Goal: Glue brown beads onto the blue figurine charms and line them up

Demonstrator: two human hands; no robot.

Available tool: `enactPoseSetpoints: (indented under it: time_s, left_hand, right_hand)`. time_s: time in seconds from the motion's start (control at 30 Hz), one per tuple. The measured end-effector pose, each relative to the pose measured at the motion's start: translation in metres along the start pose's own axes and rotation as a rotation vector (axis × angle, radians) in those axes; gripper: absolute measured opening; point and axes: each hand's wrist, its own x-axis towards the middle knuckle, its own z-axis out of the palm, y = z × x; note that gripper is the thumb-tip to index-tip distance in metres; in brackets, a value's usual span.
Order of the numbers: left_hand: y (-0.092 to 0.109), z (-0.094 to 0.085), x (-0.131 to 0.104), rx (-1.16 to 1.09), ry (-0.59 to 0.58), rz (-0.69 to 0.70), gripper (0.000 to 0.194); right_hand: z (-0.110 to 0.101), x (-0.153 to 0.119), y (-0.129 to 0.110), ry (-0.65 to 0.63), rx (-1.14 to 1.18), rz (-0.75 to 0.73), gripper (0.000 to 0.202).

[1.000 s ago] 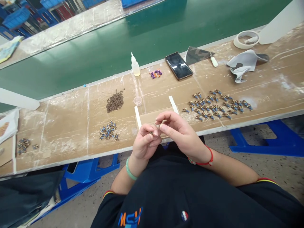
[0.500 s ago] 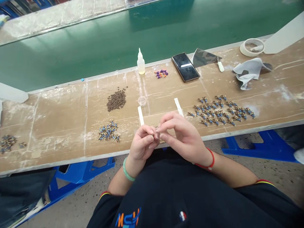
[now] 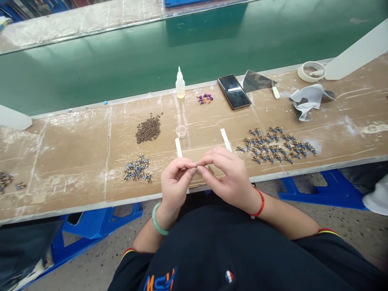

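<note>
My left hand (image 3: 176, 182) and my right hand (image 3: 228, 176) meet fingertip to fingertip over the table's near edge. Each is closed in a pinch, and whatever sits between the fingertips is too small to name. Beyond them two white strips (image 3: 178, 148) (image 3: 226, 139) lie on the table. Left of my hands is a pile of small blue and gold figures (image 3: 137, 168), with a heap of brown discs (image 3: 148, 129) behind it. Many more blue and gold pieces (image 3: 275, 145) are spread out on the right. A small clear cup (image 3: 181, 131) stands beyond the left strip.
Along the table's (image 3: 75, 161) far side are a dropper bottle (image 3: 180, 85), purple and orange pieces (image 3: 205, 98), a phone (image 3: 234, 92), a white-handled tool (image 3: 275, 91), a tape roll (image 3: 311, 72) and a crumpled cloth (image 3: 307, 101). Blue stools (image 3: 327, 190) stand below the near edge.
The fingers of my left hand have drawn back from under the right ones, so the two hands now touch only at the tips. The view has shifted slightly.
</note>
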Motion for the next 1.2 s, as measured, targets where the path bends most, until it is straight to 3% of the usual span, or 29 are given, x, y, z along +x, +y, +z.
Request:
enactPoseSetpoints:
  time_s: [0.17, 0.33, 0.57, 0.8, 1.03, 1.2]
  left_hand:
    - [0.001, 0.002, 0.001, 0.087, -0.018, 0.136, 0.009]
    - [0.001, 0.002, -0.001, 0.098, -0.009, 0.167, 0.011]
    - [0.008, 0.001, -0.007, 0.011, -0.026, 0.062, 0.01]
    - [0.02, 0.009, -0.004, -0.179, 0.013, -0.165, 0.032]
    - [0.023, 0.014, -0.002, -0.278, 0.044, -0.225, 0.027]
    - [0.023, 0.014, -0.001, -0.292, 0.071, -0.234, 0.027]
  right_hand:
    - [-0.001, -0.002, 0.0, -0.021, -0.052, -0.008, 0.013]
    - [-0.001, -0.002, 0.001, -0.037, -0.072, -0.052, 0.015]
    - [0.002, 0.001, 0.005, 0.082, -0.214, -0.329, 0.018]
    - [-0.005, 0.01, 0.008, 0.074, -0.37, -0.547, 0.012]
    - [-0.01, 0.019, 0.009, 0.047, -0.528, -0.69, 0.018]
    - [-0.005, 0.016, 0.01, 0.086, -0.544, -0.663, 0.015]
